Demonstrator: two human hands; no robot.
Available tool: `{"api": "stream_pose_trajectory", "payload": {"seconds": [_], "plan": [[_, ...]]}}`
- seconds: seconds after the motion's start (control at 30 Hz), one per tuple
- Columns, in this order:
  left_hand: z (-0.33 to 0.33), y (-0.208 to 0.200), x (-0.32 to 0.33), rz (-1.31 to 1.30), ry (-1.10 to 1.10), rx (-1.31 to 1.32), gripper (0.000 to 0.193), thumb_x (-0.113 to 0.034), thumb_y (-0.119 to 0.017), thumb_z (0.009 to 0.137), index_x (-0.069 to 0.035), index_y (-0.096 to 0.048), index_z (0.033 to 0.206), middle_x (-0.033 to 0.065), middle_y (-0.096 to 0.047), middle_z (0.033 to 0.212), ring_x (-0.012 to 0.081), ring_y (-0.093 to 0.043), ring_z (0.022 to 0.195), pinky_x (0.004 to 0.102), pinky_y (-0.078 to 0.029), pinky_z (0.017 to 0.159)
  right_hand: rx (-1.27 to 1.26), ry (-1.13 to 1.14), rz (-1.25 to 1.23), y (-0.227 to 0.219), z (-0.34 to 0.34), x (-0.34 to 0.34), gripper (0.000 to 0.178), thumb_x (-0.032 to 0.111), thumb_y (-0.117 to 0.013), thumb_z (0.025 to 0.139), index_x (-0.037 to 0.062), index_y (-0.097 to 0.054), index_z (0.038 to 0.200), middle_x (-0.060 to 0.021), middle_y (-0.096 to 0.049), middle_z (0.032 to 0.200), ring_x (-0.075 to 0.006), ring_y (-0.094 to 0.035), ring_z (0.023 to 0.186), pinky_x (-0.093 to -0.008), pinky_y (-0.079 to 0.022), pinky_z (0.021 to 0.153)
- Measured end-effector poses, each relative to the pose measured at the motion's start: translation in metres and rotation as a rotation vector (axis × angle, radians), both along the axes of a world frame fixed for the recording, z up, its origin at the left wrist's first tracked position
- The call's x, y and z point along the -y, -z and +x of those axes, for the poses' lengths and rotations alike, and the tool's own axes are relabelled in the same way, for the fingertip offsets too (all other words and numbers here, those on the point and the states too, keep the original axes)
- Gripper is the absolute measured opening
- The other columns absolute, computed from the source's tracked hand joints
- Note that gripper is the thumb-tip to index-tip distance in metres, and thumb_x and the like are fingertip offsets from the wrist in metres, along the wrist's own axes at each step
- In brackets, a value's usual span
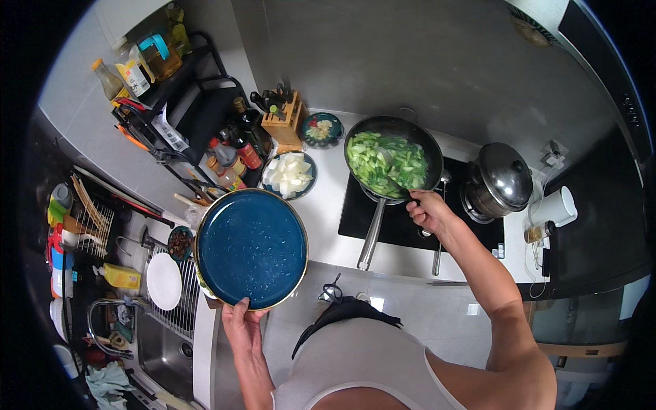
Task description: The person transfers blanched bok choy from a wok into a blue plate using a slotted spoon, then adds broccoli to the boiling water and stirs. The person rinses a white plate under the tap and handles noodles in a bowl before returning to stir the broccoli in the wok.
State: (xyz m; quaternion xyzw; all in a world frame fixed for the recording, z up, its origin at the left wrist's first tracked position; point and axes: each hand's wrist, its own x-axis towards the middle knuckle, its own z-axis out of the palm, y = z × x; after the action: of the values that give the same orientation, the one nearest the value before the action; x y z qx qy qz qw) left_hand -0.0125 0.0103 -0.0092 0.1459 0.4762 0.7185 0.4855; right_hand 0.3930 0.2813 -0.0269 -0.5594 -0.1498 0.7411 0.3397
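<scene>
My left hand (242, 320) grips the near rim of a large round blue plate (251, 246) with a gold edge, thumb on top. Water drops dot the plate, which bears no food. Over at the stove, my right hand (428, 210) is closed round the dark handle of a spatula (395, 183). Its blade reaches into chopped green vegetables (383, 154) in a dark frying pan (430, 140). The pan's metal handle (372, 236) points toward me, untouched by either hand.
A lidded steel pot (504, 179) stands right of the pan. White slices fill a plate (288, 174) beside the knife block (285, 117); a small bowl (321, 130) holds chopped pieces. Bottles crowd a black rack (205, 113). At left are the sink (160, 352) and a white plate (164, 281).
</scene>
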Motion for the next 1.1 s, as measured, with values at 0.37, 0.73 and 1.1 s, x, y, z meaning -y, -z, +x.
{"api": "stream_pose_trajectory", "payload": {"seconds": [0.37, 0.73, 1.1], "plan": [[0.011, -0.017, -0.012, -0.007, 0.001, -0.01, 0.034, 0.004, -0.051, 0.091, 0.007, -0.049, 0.125, 0.0191, -0.064, 0.116, 0.0277, -0.072, 0.088, 0.0461, -0.066, 0.074, -0.51, 0.195, -0.136, 0.027, 0.015, 0.004, 0.012, 0.02, -0.047, 0.104, 0.012, -0.042, 0.097, 0.0032, -0.041, 0.068, -0.002, -0.031, 0.046, -0.0156, -0.023, 0.032], [0.027, -0.006, -0.048, 0.027, 0.133, 0.033, 0.041, 0.005, -0.049, 0.091, 0.007, -0.045, 0.132, 0.0197, -0.063, 0.118, 0.0277, -0.072, 0.091, 0.0458, -0.066, 0.076, -0.343, 0.18, 0.015, -0.031, 0.05, 0.031, 0.008, 0.015, -0.044, 0.105, 0.0144, -0.05, 0.11, 0.0026, -0.041, 0.067, -0.0018, -0.03, 0.046, -0.0149, -0.02, 0.033], [0.059, -0.002, -0.113, -0.009, 0.284, 0.102, 0.026, 0.005, -0.053, 0.09, 0.009, -0.05, 0.115, 0.0234, -0.067, 0.108, 0.0356, -0.073, 0.091, 0.0468, -0.066, 0.075, -0.138, 0.111, 0.253, -0.141, 0.081, 0.03, 0.023, 0.013, -0.043, 0.105, 0.0072, -0.053, 0.125, 0.0023, -0.041, 0.068, -0.0014, -0.031, 0.046, -0.0144, -0.022, 0.032]]}}
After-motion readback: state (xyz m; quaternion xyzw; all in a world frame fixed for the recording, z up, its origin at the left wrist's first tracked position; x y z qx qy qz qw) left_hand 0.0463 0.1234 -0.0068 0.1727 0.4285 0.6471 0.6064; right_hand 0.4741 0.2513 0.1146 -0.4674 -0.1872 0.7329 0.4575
